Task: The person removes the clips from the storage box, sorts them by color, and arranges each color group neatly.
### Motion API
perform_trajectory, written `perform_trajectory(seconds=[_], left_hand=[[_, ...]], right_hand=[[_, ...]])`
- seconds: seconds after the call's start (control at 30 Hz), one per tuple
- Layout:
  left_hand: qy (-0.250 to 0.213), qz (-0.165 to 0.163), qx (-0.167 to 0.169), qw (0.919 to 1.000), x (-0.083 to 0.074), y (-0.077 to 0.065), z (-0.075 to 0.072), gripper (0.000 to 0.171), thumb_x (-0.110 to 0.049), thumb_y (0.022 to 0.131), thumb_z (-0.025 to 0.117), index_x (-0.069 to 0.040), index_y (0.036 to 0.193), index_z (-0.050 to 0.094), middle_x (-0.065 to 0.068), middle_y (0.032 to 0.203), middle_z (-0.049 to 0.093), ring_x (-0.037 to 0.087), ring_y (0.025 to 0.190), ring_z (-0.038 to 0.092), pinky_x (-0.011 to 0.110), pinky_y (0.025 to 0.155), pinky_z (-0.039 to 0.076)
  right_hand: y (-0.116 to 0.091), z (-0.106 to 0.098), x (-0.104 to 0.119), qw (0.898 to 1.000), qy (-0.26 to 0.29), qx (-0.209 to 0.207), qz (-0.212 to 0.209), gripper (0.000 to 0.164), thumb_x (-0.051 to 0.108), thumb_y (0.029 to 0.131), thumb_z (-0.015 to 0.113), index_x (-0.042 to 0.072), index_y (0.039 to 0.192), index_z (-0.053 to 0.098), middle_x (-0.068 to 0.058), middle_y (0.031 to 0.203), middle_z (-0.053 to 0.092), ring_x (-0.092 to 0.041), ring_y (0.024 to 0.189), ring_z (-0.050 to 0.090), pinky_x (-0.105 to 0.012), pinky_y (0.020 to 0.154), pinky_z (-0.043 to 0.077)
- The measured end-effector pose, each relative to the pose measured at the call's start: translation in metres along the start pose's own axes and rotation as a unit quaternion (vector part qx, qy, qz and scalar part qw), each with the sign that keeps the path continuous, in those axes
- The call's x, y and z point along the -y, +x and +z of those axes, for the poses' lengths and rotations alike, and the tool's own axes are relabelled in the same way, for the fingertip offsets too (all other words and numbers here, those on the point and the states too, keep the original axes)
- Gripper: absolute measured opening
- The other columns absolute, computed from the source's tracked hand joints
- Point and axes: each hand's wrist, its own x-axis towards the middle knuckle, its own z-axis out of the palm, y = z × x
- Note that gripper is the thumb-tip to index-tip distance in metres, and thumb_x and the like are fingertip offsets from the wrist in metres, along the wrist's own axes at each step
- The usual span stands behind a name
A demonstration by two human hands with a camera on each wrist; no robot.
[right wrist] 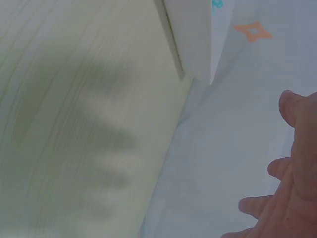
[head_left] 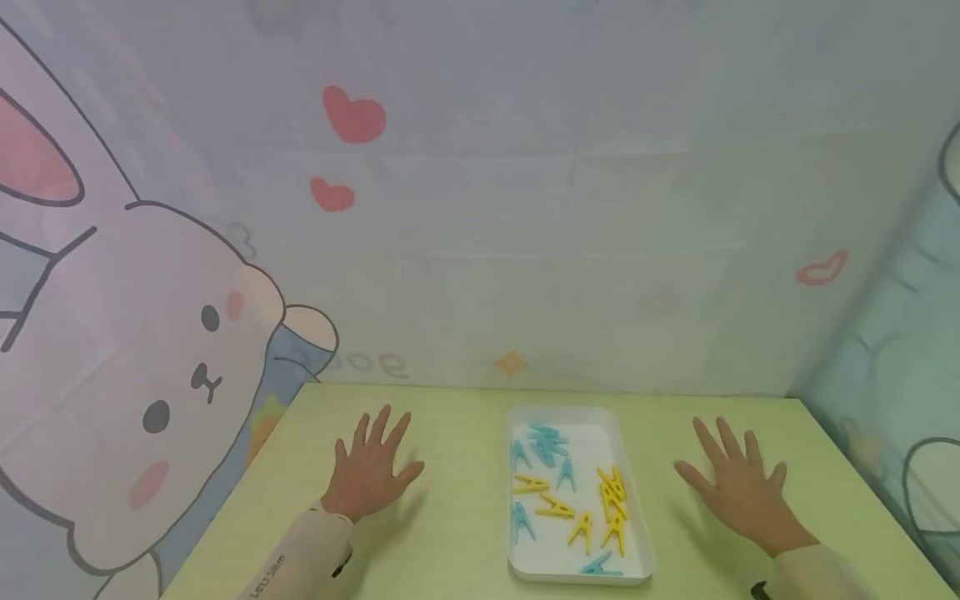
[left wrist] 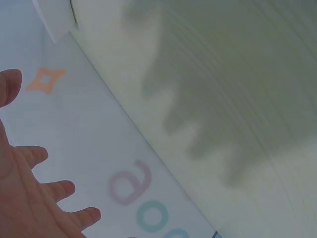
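Note:
In the head view, a white rectangular tray point(head_left: 577, 567) lies on the table between my hands. Several light-blue clothespins point(head_left: 566, 474) and several yellow clothespins point(head_left: 581, 532) are scattered inside it, some overlapping. Left of the tray, my left hand point(head_left: 369, 475) is held with fingers spread, palm down, holding nothing. My right hand point(head_left: 742, 492) is to the right of the tray, its fingers likewise spread and nothing in it. Both wrist views show the hands raised over the table, casting shadows on it. A corner of the tray point(right wrist: 195, 44) shows in the right wrist view.
The pale green table point(head_left: 450, 467) ends at a printed cloth backdrop point(head_left: 570, 250) along its far edge. A large cartoon rabbit point(head_left: 187, 375) is printed at left, with hearts point(head_left: 356, 117) above. More printed cloth point(head_left: 915, 350) hangs at the right.

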Motion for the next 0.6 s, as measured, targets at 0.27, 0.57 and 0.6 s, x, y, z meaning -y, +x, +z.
perform_trajectory(seconds=[0.27,0.57,0.6], left_hand=[[-0.020,0.006,-0.010,0.9997,-0.008,0.000,0.004,0.074,-0.049,0.094,0.060,-0.014,0.155,0.036,0.022,0.158,0.025,0.052,0.139,0.026,0.068,0.078,0.046],[-0.097,-0.029,-0.021,0.9947,-0.031,0.007,0.010,0.083,-0.050,0.093,0.061,-0.016,0.159,0.022,0.021,0.157,0.025,0.046,0.114,0.053,0.036,0.042,0.040],[-0.102,-0.035,-0.024,0.9939,-0.035,0.009,0.011,0.084,-0.051,0.093,0.061,-0.016,0.159,0.022,0.020,0.157,0.025,0.045,0.112,0.054,0.037,0.043,0.040]], right_hand=[[0.002,0.003,0.013,0.997,0.076,0.005,-0.006,0.087,0.049,0.101,0.048,-0.007,0.155,0.008,-0.044,0.148,0.019,-0.066,0.129,0.022,-0.077,0.093,0.026],[0.002,0.008,0.026,0.970,0.207,0.107,0.071,0.080,0.038,0.100,0.057,-0.012,0.150,0.018,-0.043,0.133,0.040,-0.042,0.088,0.064,-0.049,0.074,0.054],[0.001,0.009,0.028,0.963,0.229,0.119,0.082,0.079,0.037,0.099,0.059,-0.011,0.150,0.021,-0.042,0.132,0.041,-0.038,0.086,0.064,-0.046,0.069,0.056]])
